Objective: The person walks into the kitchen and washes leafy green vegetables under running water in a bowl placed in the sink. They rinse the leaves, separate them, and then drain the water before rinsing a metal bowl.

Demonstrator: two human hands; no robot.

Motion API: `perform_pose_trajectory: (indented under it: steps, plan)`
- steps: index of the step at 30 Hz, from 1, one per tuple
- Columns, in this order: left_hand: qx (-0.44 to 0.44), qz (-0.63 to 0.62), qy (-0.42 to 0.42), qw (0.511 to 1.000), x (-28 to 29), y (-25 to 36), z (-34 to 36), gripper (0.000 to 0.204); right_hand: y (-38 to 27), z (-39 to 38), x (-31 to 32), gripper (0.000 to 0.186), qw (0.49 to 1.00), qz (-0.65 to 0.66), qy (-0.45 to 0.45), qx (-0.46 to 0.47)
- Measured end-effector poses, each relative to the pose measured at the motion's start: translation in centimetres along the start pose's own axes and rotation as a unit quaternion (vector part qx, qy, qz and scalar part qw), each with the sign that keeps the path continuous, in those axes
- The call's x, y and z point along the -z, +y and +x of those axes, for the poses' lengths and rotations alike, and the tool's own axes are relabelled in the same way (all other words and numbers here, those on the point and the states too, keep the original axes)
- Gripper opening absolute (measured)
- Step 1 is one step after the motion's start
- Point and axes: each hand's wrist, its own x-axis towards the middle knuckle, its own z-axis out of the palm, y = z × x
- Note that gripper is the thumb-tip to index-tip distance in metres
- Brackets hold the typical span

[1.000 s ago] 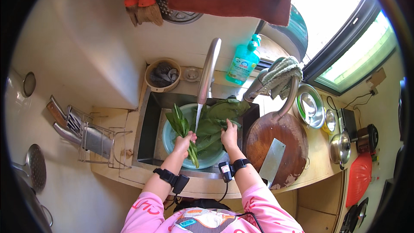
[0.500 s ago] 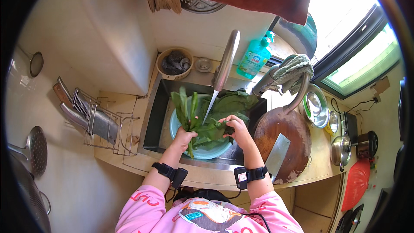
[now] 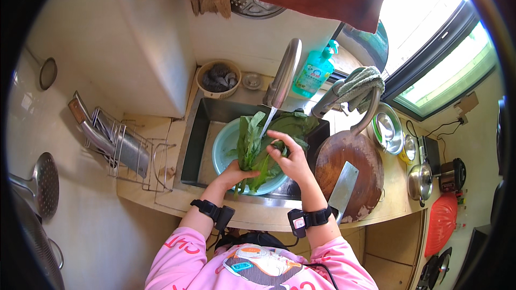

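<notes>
My left hand [image 3: 235,175] is closed around a bunch of upright leafy greens [image 3: 249,139] over a pale blue basin [image 3: 220,151], which sits inside the steel sink [image 3: 191,164]. More broad green leaves lie at the basin's back and right. Water runs from the curved tap [image 3: 285,72] just behind the bunch. My right hand [image 3: 290,158] is raised beside the greens at the stream, fingers apart, with nothing visibly gripped.
Right of the sink are a round wooden board [image 3: 344,156] with a cleaver [image 3: 344,188], plus stacked bowls and pots. A wire knife rack [image 3: 131,150] stands left. Behind are a caddy [image 3: 217,78], teal soap bottle [image 3: 314,72] and cloth-draped second fixture [image 3: 360,83].
The held bunch has become more upright and gathered beneath the stream. My right hand has let go of the leaves it was fingering and lifted its fingers toward the water.
</notes>
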Motion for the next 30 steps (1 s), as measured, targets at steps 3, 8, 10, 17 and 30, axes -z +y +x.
perform_pose_trajectory:
  steps: [3,8,10,17,30]
  plan:
    - [0.016,0.04,0.048,0.998,0.2,0.3,-0.4,0.042,-0.1,0.2,0.3,0.015,0.992,-0.11,0.047,0.042]
    - [-0.094,0.158,0.04,0.982,0.6,-0.2,0.0,0.035,1.8,0.0,0.0,0.016,0.984,-0.087,0.147,-0.043]
    - [-0.085,0.208,0.065,0.972,0.9,-0.9,0.4,0.034,2.7,0.1,0.0,0.019,0.973,-0.009,0.203,-0.11]
    - [-0.03,0.252,0.136,0.958,3.7,-2.5,-0.1,0.036,3.6,0.0,4.3,0.03,0.932,0.2,0.22,-0.206]
    - [-0.022,0.312,0.166,0.935,4.3,-1.5,0.2,0.034,6.6,-0.5,2.2,0.018,0.961,0.08,0.23,-0.131]
